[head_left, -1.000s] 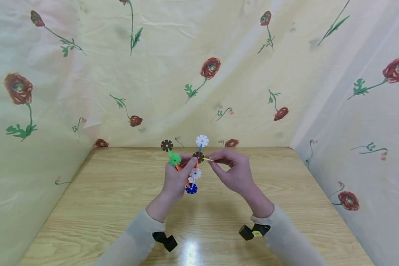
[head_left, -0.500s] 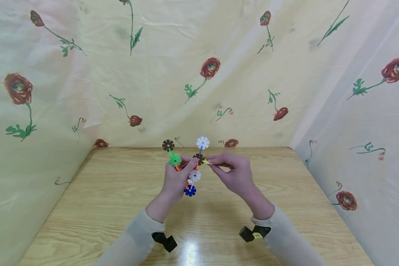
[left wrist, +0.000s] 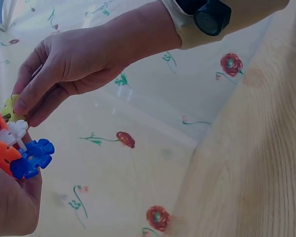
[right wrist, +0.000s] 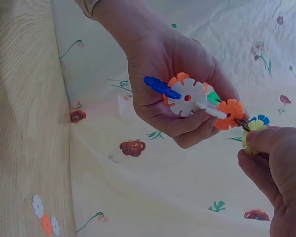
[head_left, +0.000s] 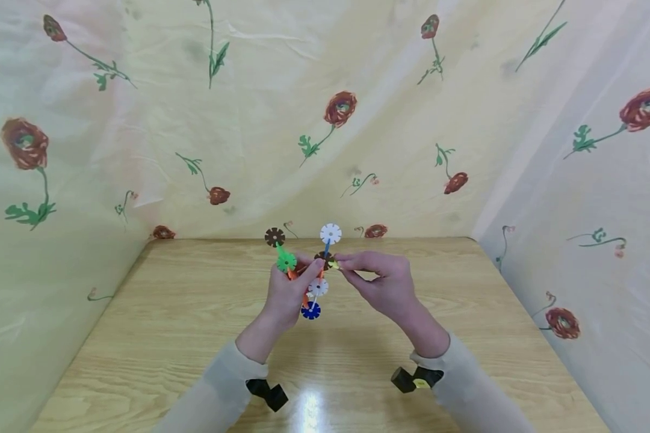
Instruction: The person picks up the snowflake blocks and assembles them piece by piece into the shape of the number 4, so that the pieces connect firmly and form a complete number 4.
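Observation:
In the head view, my left hand (head_left: 287,294) grips a chain of linked, notched plastic snowflake discs above the table. A dark brown disc (head_left: 274,237) and a green disc (head_left: 286,261) stick out on its left. On the right stand a white disc (head_left: 330,233), a brown disc (head_left: 324,260), another white one and a dark blue disc (head_left: 311,310). My right hand (head_left: 381,282) pinches a yellow disc (right wrist: 254,139) between thumb and fingers, its edge against the brown disc. Orange discs (right wrist: 229,114) show in the right wrist view. My left fingers partly hide the chain.
Beneath both hands lies a wood-grain table (head_left: 184,337). Flower-printed cloth (head_left: 271,120) encloses its back and sides. In the right wrist view, a small linked group of white and orange discs (right wrist: 46,224) shows at the lower left, over the table.
The yellow disc has turned from edge-on to show more of its face, right at the brown disc. The chain's right side has dropped slightly. Both hands keep their hold.

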Tool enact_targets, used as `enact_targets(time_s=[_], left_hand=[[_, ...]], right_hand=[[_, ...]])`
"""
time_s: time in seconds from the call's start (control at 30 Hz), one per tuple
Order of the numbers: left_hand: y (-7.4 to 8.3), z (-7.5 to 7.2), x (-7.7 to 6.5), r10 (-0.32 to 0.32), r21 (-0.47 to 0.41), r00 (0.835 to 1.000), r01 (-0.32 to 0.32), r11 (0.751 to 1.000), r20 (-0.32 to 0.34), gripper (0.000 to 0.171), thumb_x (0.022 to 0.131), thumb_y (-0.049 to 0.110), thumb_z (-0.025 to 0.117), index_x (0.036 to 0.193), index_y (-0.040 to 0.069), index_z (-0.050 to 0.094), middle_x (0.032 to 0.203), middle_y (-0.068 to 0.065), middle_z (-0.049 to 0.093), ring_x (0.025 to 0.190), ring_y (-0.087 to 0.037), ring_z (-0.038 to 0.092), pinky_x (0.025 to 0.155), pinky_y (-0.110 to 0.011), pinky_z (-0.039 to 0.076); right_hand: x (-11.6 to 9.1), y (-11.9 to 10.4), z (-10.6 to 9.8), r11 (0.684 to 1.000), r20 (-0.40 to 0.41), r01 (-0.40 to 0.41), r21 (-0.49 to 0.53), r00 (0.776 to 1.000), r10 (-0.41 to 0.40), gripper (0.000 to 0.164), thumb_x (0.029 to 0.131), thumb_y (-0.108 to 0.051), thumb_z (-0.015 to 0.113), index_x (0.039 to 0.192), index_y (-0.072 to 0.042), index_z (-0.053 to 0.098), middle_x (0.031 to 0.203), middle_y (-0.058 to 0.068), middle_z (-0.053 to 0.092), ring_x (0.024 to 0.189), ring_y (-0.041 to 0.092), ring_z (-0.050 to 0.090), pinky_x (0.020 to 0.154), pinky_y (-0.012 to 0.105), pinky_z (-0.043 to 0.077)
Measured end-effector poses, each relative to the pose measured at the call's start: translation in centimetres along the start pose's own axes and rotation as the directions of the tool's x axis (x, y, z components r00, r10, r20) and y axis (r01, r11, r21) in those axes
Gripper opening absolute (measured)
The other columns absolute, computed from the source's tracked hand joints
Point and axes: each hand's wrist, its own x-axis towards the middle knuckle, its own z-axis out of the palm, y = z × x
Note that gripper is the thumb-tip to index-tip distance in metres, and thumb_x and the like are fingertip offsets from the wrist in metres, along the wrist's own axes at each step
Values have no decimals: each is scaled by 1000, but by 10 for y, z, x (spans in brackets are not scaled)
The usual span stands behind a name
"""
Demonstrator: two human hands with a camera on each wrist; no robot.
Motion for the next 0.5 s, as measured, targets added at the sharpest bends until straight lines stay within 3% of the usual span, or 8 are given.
enact_targets(time_s=[0.17, 0.3, 0.4, 0.5], left_hand=[[0, -1, 2, 11, 17, 999, -10, 1000, -48, 22, 100, 2, 69, 89, 20, 74, 88, 8, 73, 84, -11, 63, 74, -20, 55], [3, -3, 4, 17, 20, 996, -15, 1000, -92, 19, 100, 2, 71, 90, 18, 73, 88, 7, 73, 84, -10, 64, 74, -20, 56], [5, -6, 5, 24, 23, 994, -21, 1000, -105, 17, 100, 3, 71, 90, 17, 73, 86, 7, 72, 81, -9, 62, 71, -19, 55], [7, -8, 6, 29, 18, 995, -27, 999, -100, 17, 100, 4, 71, 91, 18, 72, 86, 7, 71, 80, -9, 61, 70, -18, 54]], right_hand=[[1, 2, 0, 999, 15, -22, -23, 1000, 23, 30, 77, 16, 84, 100, -3, 83, 100, 17, 83, 92, 30, 82, 87, 20, 63], [-2, 9, 1, 992, 47, -123, -31, 991, 125, 32, 80, 8, 87, 110, -2, 80, 105, 15, 82, 94, 31, 81, 86, 24, 64], [-7, 21, 6, 973, 105, -219, -69, 968, 226, 27, 84, 3, 86, 111, -1, 79, 104, 15, 81, 93, 31, 81, 85, 31, 66], [-16, 39, 18, 945, 215, -293, -145, 923, 319, 19, 91, -2, 82, 109, -2, 79, 105, 13, 81, 97, 31, 81, 86, 35, 67]])
